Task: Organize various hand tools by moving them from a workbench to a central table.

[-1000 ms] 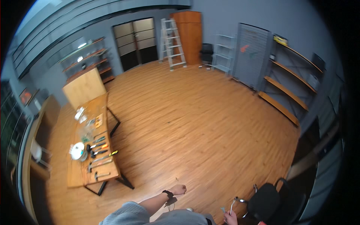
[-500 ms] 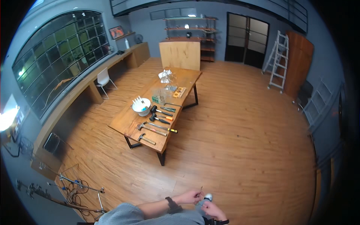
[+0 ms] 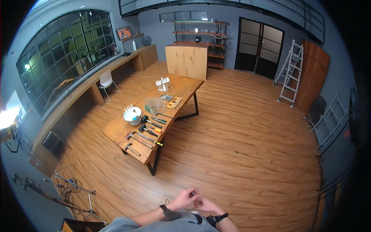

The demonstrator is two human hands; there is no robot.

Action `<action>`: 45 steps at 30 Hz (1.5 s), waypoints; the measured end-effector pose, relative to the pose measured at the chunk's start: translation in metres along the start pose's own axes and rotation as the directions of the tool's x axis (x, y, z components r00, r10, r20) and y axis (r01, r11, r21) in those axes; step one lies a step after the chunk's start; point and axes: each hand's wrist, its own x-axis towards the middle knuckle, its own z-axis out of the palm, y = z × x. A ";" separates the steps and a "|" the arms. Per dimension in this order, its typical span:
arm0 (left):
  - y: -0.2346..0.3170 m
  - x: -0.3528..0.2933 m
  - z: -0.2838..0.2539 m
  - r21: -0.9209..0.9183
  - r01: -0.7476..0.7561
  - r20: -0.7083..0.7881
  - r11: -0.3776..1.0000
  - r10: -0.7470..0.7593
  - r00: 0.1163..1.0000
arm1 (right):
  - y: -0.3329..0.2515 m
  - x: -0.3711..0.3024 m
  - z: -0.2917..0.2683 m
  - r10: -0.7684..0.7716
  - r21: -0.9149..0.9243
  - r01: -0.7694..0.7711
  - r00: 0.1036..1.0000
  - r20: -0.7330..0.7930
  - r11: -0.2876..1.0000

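In front of my body, my left hand [image 3: 185,199] and my right hand [image 3: 208,205] come together, fingertips meeting. The fingers of both are curled closed. A small dark bit shows at the left fingertips, too small to name. A dark band [image 3: 170,212] wraps my left wrist and a black strap [image 3: 220,217] my right. Both hands are apart from the wooden table [image 3: 116,133], which stands ahead and to the left. Along its near end lie claw hammers [image 3: 132,149], black mallets [image 3: 148,130], a yellow-tipped tool [image 3: 150,139] and pliers [image 3: 159,120].
On the table are a white bowl [image 3: 133,119] with white sticks, a clear box [image 3: 154,105] and a yellow holed block [image 3: 174,102]. Metal stands with cables [image 3: 73,185] occupy the floor at left. A stepladder [image 3: 290,73] and double doors [image 3: 258,46] are far right.
My hands have moved up and closer, from apart to touching. The view has turned slightly right, so the table sits further left. The tools on it have not moved.
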 end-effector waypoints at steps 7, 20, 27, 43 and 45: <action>0.029 0.027 -0.025 0.115 0.030 -0.331 0.993 0.010 0.944 | 0.012 0.006 -0.049 0.186 0.054 -0.194 0.974 0.130 0.979; 0.015 0.076 -0.053 -0.713 0.020 -0.386 0.700 -0.416 0.824 | 0.035 0.016 -0.139 0.251 0.205 -0.182 0.885 -0.392 0.962; -0.006 0.158 -0.043 -0.655 0.339 -0.073 0.675 -0.504 0.861 | -0.036 0.036 -0.169 0.052 0.301 0.049 0.947 -0.317 0.952; -0.016 0.345 -0.094 0.031 0.002 -0.256 1.000 0.006 0.967 | -0.145 0.162 -0.264 -0.005 0.278 0.108 0.938 -0.346 0.954; -0.017 0.357 -0.101 0.132 -0.069 -0.306 0.989 0.107 0.946 | -0.151 0.180 -0.270 -0.009 0.292 0.106 0.949 -0.315 0.950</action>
